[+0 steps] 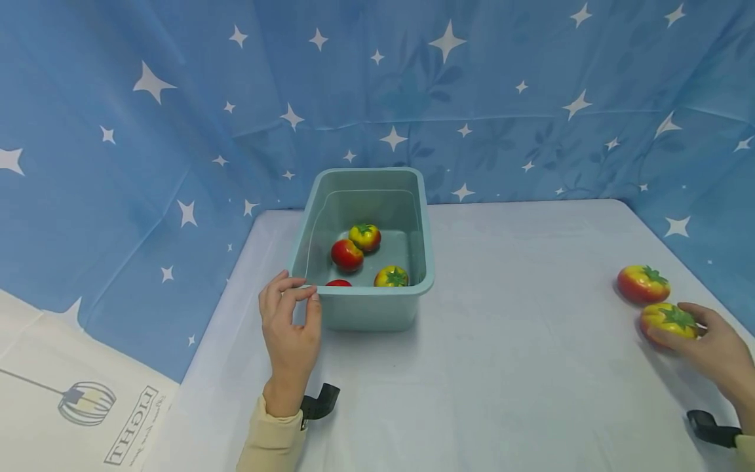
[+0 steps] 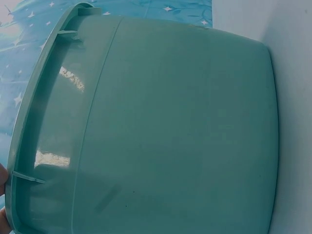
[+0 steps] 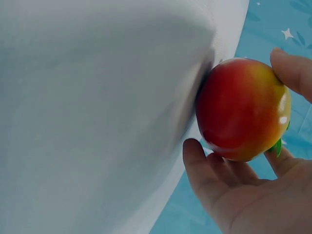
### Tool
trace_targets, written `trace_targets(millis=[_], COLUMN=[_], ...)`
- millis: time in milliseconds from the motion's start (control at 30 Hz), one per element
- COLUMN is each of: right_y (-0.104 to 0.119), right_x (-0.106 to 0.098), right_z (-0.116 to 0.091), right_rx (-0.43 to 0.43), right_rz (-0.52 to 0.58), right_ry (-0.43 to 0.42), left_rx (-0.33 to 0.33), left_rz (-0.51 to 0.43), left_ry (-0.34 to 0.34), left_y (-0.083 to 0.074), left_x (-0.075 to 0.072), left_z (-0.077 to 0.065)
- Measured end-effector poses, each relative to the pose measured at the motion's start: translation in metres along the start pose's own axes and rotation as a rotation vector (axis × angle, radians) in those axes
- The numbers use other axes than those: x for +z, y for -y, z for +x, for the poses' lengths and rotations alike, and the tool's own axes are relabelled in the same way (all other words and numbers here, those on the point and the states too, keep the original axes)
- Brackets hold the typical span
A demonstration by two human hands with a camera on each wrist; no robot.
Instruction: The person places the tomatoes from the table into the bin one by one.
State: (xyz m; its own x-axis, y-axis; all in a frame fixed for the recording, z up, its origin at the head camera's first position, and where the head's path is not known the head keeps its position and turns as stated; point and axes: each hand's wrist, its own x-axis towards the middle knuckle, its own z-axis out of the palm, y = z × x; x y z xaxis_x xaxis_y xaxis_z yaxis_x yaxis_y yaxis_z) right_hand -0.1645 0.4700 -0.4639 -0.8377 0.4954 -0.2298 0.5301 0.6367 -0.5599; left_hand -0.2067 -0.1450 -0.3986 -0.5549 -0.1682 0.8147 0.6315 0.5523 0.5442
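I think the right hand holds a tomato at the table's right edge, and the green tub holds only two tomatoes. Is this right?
Not quite. The right hand does hold a tomato at the right edge of the table, but the green tub holds four tomatoes, not two. The head view shows them inside; one is half hidden behind the near wall.

Backdrop: blue cloth (image 1: 413, 85) printed with white stars and faint leaf shapes, hung behind and along both sides of the table.
Table: covered in a pale, slightly creased sheet (image 1: 501, 367); its far edge meets the cloth.
Left of table: white printed sheet (image 1: 65, 400) showing a lamp drawing and the word "LIGHT", beyond the near left corner.
Light: even, soft, with faint shadows.
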Motion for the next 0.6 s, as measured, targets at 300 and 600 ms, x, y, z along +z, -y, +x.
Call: trace_targets(millis=[300, 600], right_y=[-0.028, 0.014], right_x=[0.010, 0.000], right_z=[0.025, -0.012], right_rx=[0.010, -0.001], right_rz=[-0.003, 0.045], right_ry=[-0.024, -0.057], left_rx=[-0.018, -0.010], left_rz=[0.003, 0.003], left_ry=[0.015, 0.002], left_y=[0.001, 0.002], left_x=[0.000, 0.000], left_z=[-0.002, -0.001])
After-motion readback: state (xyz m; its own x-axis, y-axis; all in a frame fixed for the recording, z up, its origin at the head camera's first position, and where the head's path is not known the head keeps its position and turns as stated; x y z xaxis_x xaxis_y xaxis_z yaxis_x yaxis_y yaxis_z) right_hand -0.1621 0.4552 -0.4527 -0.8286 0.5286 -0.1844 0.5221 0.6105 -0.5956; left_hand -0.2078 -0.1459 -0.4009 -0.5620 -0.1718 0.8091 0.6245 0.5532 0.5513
